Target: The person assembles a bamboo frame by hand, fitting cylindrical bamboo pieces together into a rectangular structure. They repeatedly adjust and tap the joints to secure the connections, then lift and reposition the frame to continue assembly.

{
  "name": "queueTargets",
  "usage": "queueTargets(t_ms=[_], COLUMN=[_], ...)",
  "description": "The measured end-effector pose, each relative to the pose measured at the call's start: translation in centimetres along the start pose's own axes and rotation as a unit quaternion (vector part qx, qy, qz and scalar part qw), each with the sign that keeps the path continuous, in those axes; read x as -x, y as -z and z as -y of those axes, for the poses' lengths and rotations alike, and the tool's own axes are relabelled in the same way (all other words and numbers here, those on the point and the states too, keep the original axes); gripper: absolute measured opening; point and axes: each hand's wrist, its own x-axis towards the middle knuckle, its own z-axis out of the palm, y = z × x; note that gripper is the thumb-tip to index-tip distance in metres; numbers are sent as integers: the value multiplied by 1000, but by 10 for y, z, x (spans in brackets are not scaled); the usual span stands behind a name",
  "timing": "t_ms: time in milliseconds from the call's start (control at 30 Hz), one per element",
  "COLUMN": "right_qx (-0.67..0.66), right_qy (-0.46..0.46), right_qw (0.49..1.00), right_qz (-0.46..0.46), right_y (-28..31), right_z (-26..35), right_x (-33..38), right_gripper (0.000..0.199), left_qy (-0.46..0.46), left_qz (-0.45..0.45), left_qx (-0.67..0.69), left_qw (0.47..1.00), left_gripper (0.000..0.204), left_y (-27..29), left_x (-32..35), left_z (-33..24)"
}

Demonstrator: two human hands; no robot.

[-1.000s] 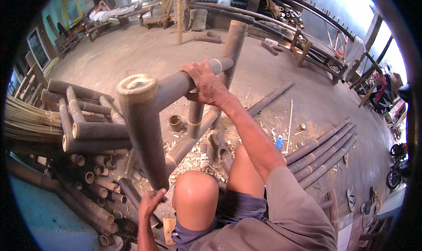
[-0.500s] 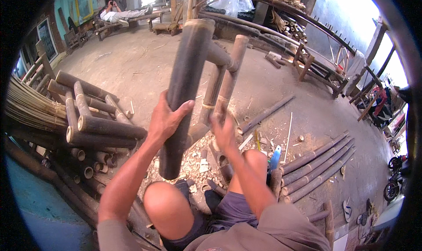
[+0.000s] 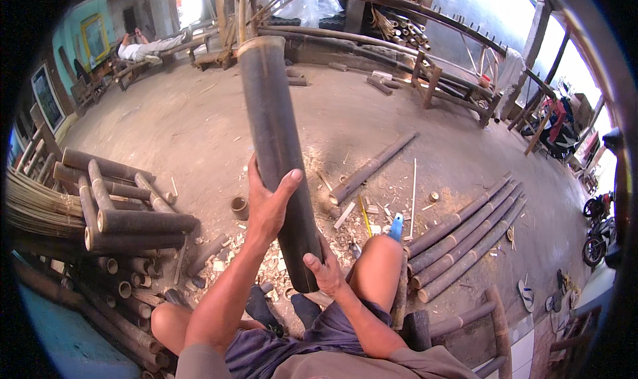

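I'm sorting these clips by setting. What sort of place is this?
Most likely a bamboo furniture workshop: cut bamboo poles lie on the dirt floor, shavings litter it, and half-built bamboo frames stand behind.

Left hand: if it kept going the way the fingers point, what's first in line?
The left hand is already wrapped on the dark bamboo pole, fingers pointing up along it. Continuing means sliding up the pole; nothing else appears in that line, though depth is unclear.

Thick dark-brown bamboo pole section (image 3: 276, 153), smooth and cylindrical, stood nearly upright and tilted slightly away, pale-rimmed cut top end uppermost, lower end down between the knees above the wood chips, gripped at mid-length and near its base.
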Motion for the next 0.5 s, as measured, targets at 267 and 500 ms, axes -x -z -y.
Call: queueTargets(t_ms=[267,500], right_qx=[26,44], right_qy=[1,55], right_qw=[999,960], right_qz=[20,-272], right_y=[5,81], right_z=[-4,25], right_x=[12,-16], right_gripper=[112,35], left_qy=[34,6], left_qz=[-22,-65], left_qx=[53,75], left_qw=[998,995], left_gripper=[94,92], left_y=[14,19], left_x=[12,22], left_z=[-2,6])
